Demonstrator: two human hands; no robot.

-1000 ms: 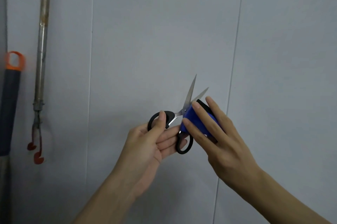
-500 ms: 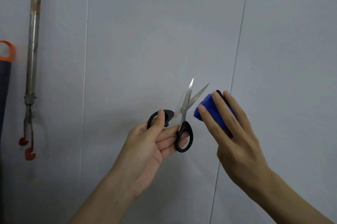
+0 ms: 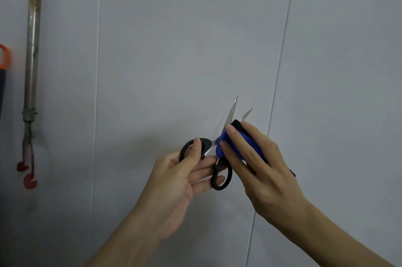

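Note:
My left hand (image 3: 180, 177) holds a pair of black-handled scissors (image 3: 219, 171) by the handles, thumb over one loop and fingers at the other. The blades are spread apart and point up and to the right. My right hand (image 3: 258, 169) grips a blue and black block (image 3: 245, 142), perhaps a sharpener or sponge, and presses it onto the blades near the pivot. The lower part of the blades is hidden behind the block; only the two tips show above it.
A pale grey panelled wall (image 3: 185, 38) fills the view. A metal pipe (image 3: 32, 49) runs down it at the left, with red hook-shaped ends (image 3: 27, 176) below. An orange-topped dark handle (image 3: 3, 64) sits at the left edge.
The right hand had drawn the blue block away to the right of the blades; now it is back against them near the pivot. The left hand keeps the scissors spread.

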